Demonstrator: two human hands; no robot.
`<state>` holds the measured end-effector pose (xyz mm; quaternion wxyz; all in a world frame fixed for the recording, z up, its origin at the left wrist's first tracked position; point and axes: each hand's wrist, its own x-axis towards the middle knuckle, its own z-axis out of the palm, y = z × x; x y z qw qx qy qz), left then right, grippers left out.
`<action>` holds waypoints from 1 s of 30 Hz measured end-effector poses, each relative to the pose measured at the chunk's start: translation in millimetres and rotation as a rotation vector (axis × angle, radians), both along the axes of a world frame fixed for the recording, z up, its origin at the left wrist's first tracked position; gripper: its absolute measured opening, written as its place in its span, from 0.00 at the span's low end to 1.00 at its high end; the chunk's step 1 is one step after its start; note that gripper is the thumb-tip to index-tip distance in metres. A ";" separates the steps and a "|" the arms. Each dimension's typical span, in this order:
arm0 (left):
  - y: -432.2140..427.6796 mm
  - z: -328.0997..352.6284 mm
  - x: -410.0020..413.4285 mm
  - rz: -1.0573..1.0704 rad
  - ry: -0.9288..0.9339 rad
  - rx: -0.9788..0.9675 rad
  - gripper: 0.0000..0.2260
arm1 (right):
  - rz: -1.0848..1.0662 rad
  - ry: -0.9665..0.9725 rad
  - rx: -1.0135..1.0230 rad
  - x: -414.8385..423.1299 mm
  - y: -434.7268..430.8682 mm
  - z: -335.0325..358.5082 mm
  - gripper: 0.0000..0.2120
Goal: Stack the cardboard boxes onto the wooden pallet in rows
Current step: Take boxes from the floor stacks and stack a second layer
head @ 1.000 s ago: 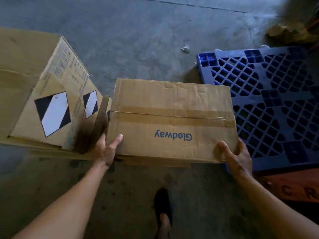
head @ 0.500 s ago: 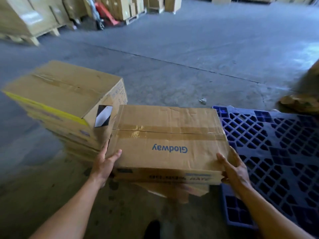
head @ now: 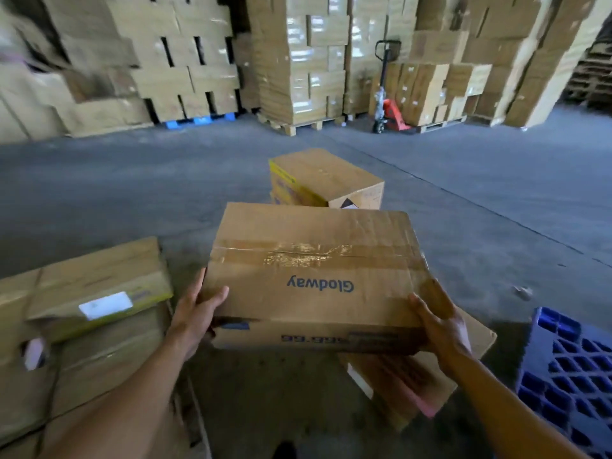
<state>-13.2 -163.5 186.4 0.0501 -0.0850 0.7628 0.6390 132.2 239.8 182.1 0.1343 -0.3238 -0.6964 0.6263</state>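
HEAD VIEW: A person holds a taped cardboard box [head: 314,276], printed "Glodway", in the air above a grey warehouse floor [head: 132,193]. The left hand [head: 195,316] grips its near left corner, thumb on top and fingers [head: 198,286] spread up the side. The right hand [head: 440,323] grips the near right corner, thumb along the top edge; its other fingers are hidden under the box. A blue pallet [head: 569,369] lies at lower right, near the box but apart. A stack [head: 86,293] of boxes stands at left, a carton [head: 414,385] lies tilted below, and a far box [head: 328,180] sits beyond. An orange pallet jack [head: 387,107] stands by the back wall.
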 end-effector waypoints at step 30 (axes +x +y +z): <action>-523.3 -185.9 -97.3 0.621 -0.459 0.132 0.38 | 0.537 -0.175 0.172 -339.3 -517.3 -188.3 0.28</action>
